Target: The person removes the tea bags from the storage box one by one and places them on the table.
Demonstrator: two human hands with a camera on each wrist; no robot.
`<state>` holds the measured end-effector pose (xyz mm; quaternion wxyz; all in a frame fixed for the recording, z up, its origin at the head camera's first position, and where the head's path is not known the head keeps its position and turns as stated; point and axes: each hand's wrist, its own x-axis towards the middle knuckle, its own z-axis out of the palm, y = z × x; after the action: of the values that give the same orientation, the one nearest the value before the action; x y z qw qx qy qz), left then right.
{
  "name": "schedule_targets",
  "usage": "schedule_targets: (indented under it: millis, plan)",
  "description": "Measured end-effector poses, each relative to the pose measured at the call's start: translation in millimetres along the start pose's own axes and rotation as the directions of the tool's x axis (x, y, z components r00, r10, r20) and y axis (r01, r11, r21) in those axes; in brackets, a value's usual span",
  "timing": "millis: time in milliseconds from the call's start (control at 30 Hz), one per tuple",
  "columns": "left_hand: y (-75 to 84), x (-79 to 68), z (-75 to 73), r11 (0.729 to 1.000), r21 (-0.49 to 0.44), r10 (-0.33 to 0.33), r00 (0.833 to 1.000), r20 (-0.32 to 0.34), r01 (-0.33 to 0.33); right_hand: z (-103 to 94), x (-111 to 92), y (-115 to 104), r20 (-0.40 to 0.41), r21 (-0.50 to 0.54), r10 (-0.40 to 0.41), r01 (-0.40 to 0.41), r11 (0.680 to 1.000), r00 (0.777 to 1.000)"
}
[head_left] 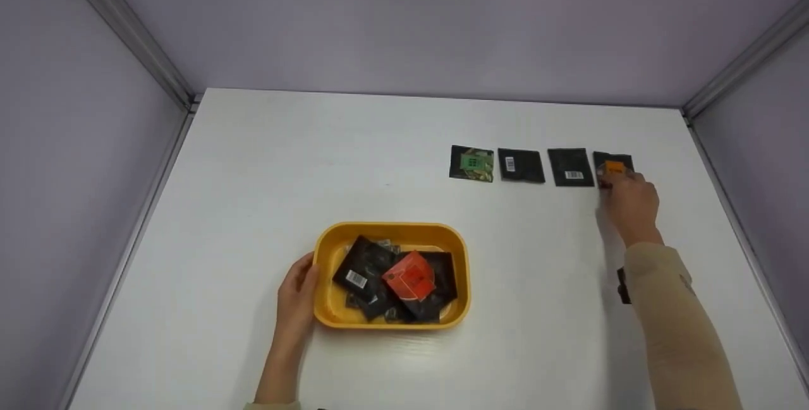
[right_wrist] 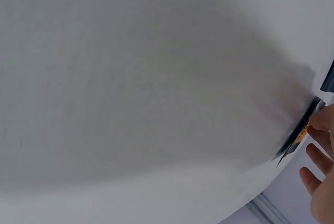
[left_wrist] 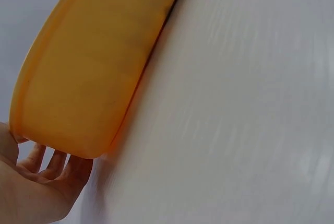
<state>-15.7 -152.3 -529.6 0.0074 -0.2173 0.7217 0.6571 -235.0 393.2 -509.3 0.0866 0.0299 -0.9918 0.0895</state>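
My left hand [head_left: 296, 299] holds the left end of a yellow plastic bin [head_left: 321, 309], thumb at the rim and fingers against the outer wall, as the left wrist view shows. Inside the bin lie several dark flat sachets [head_left: 360, 261] and a red sachet [head_left: 411, 276], overlapping. At the far right, my right hand [head_left: 634, 205] pinches the near edge of a dark sachet with an orange label [head_left: 614, 166]. In the right wrist view this sachet [right_wrist: 301, 136] is seen nearly edge-on, partly hidden by the fingers.
Left of the pinched sachet, in a row, are a green-patterned sachet [head_left: 472, 163] and two black sachets [head_left: 521, 165] [head_left: 571, 167] with barcodes. A dark item [head_left: 624, 285] shows beside the right sleeve. Walls border the white table [head_left: 253, 176] at back and sides.
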Motion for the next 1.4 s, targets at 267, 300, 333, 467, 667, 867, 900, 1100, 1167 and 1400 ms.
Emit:
schedule_targets:
  millis: [267,300,333,467,667,867,900,1100,1167,1400]
  plan:
    - [2.3,-1.3,-0.1,1.000,0.005,-0.005,1.000,-0.003,0.005,0.4,0,-18,-0.158,-0.048,-0.166,0.161,0.986,0.973]
    - [2.6,-1.5,0.1,1.000,0.007,-0.011,1.000,-0.003,0.011,0.2,0,-21,-0.170,-0.056,-0.184,0.177,0.983,0.968]
    - [3.2,-2.0,0.2,1.000,0.008,-0.014,1.000,-0.003,0.014,0.2,-1,-24,-0.184,-0.063,-0.202,0.193,0.979,0.962]
    - [3.9,-2.2,0.1,1.000,0.007,-0.020,1.000,-0.002,0.020,0.6,-3,-35,-0.229,-0.081,-0.269,0.257,0.963,0.935]
    - [2.9,-1.8,-1.2,1.000,0.000,-0.013,1.000,-0.001,0.013,-2.6,-10,-52,-0.322,-0.088,-0.396,0.389,0.917,0.860]
    - [2.1,-2.7,0.2,1.000,-0.016,-0.018,1.000,0.008,0.018,-13.3,-18,-75,-0.371,-0.106,-0.504,0.504,0.857,0.780]
    - [1.9,-2.8,0.3,1.000,-0.015,-0.020,1.000,0.008,0.020,-15.6,-19,-80,-0.366,-0.103,-0.513,0.514,0.852,0.776]
    - [2.8,-4.3,-0.4,1.000,-0.011,-0.018,1.000,0.007,0.018,-27.7,-29,-109,-0.305,-0.079,-0.554,0.559,0.825,0.775]
    - [3.6,-4.5,-0.4,1.000,-0.010,-0.017,1.000,0.008,0.017,-30.8,-33,-118,-0.285,-0.077,-0.574,0.579,0.812,0.768]
    - [4.7,-3.9,1.1,1.000,-0.013,-0.013,1.000,0.006,0.013,-43.5,-48,-144,-0.206,-0.120,-0.643,0.633,0.765,0.738]
